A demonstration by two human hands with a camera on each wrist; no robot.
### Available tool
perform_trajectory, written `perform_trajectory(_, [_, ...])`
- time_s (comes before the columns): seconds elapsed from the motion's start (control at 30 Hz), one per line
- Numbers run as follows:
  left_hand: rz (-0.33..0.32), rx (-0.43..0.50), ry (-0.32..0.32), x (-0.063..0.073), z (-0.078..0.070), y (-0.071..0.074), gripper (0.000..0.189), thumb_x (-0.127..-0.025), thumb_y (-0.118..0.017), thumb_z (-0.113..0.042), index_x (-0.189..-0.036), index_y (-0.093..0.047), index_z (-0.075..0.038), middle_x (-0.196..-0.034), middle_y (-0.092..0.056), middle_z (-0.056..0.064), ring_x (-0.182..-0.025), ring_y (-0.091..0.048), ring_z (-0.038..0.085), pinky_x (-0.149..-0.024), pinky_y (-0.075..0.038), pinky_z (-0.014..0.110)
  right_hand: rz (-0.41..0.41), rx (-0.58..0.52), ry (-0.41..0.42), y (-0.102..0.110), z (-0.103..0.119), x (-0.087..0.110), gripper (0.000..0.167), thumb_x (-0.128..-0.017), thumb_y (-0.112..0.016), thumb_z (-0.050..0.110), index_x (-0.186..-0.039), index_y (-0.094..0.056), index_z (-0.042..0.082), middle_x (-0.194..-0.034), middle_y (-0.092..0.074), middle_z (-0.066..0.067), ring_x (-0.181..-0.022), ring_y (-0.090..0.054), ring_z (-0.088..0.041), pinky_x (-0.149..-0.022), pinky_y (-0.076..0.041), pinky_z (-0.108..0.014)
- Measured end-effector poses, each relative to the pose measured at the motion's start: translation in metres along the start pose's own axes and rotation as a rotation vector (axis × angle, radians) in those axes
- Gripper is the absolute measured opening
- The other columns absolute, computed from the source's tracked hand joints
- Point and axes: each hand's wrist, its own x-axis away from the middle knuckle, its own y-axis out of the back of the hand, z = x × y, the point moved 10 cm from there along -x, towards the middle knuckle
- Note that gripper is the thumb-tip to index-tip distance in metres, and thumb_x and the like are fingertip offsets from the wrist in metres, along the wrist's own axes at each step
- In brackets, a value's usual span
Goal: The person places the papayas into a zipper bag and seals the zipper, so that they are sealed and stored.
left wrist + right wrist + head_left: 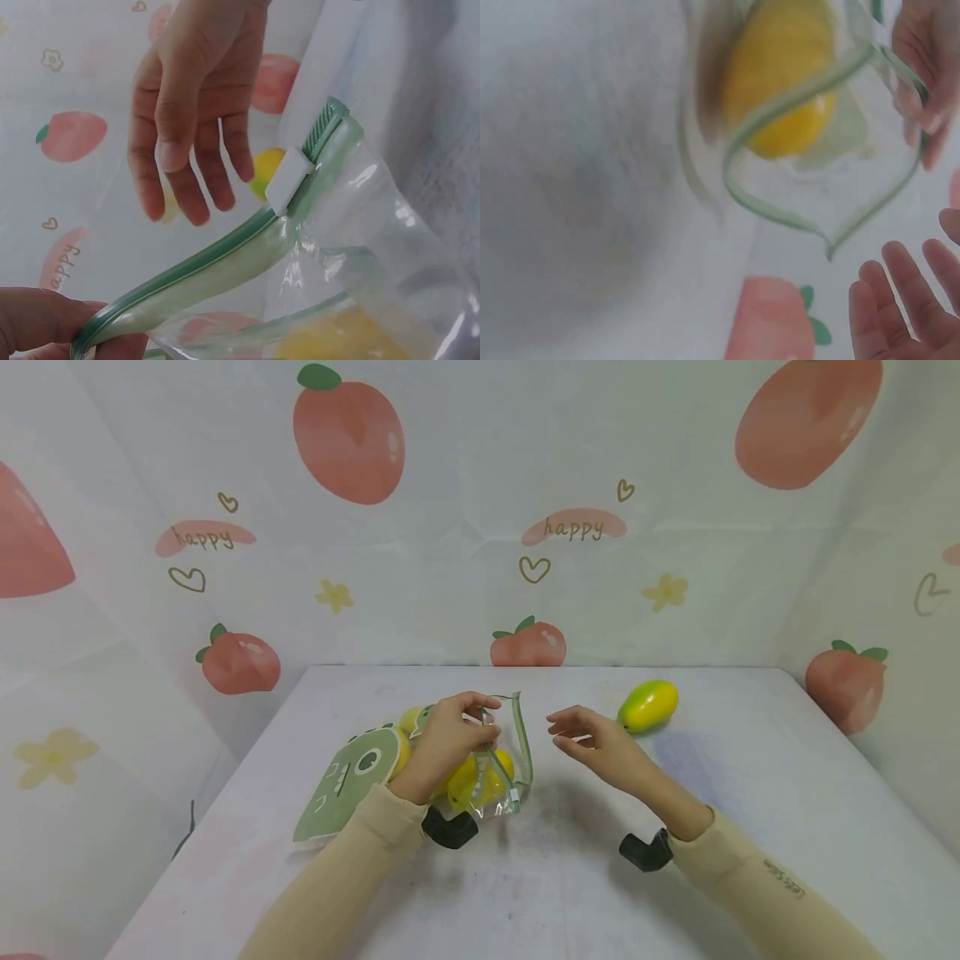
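Observation:
My left hand (456, 728) pinches the green zip edge of a clear zip bag (522, 739) between thumb and fingers. The bag lies with its mouth gaping toward the right, a white slider (289, 181) on the zip edge. A green cartoon face (347, 785) is printed on the bag's side. Inside sits yellow fruit (480, 781), partly hidden by the left hand; the right wrist view shows one rounded yellow fruit (780, 82) behind the rim. My right hand (600, 745) hovers right of the bag mouth, fingers loosely bent, holding nothing.
A yellow-green mango (648, 707) lies on the white table (735, 760), behind and to the right of the right hand. A white cloth printed with peaches (465, 568) hangs around the back and sides. A dark cord (185, 831) shows at the left edge.

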Motion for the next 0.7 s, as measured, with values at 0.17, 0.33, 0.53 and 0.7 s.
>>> perform_trajectory(0.17, [0.0,-0.001,-0.002,-0.001,0.001,0.001,0.027,-0.083,-0.07,-0.001,-0.11,-0.068,-0.005,-0.089,-0.057,0.011,-0.063,-0.063,0.018,-0.068,-0.06,0.031,-0.09,0.007,-0.007,0.027,-0.002,-0.001,0.031,-0.094,-0.062,0.013,-0.124,-0.057,0.006,-0.118,-0.065,-0.013,-0.107,-0.064,-0.028,-0.091,-0.055,-0.042])
perform_trajectory(0.33, [0.0,-0.011,0.0,-0.001,0.001,0.001,0.027,-0.083,-0.07,-0.002,-0.11,-0.068,-0.006,-0.09,-0.057,0.011,-0.064,-0.063,0.018,-0.068,-0.06,0.031,-0.165,0.041,-0.041,0.056,-0.01,0.002,0.036,-0.096,-0.06,0.014,-0.129,-0.052,0.003,-0.124,-0.061,-0.019,-0.113,-0.06,-0.034,-0.095,-0.051,-0.049])
perform_trajectory(0.53, [0.0,-0.005,-0.001,-0.001,0.0,0.001,0.027,-0.083,-0.07,-0.001,-0.109,-0.068,-0.006,-0.089,-0.057,0.011,-0.063,-0.063,0.018,-0.068,-0.06,0.03,-0.239,0.063,-0.133,0.087,-0.026,0.009,0.043,-0.098,-0.055,0.02,-0.136,-0.045,0.001,-0.135,-0.053,-0.021,-0.124,-0.052,-0.038,-0.103,-0.044,-0.052])
perform_trajectory(0.7, [-0.005,-0.004,-0.001,-0.001,0.0,0.001,0.028,-0.082,-0.07,0.0,-0.109,-0.069,-0.006,-0.089,-0.058,0.011,-0.063,-0.063,0.018,-0.067,-0.06,0.03,-0.314,0.081,-0.169,0.105,-0.042,0.015,0.046,-0.099,-0.053,0.02,-0.139,-0.042,-0.001,-0.139,-0.048,-0.024,-0.126,-0.049,-0.042,-0.104,-0.041,-0.056])
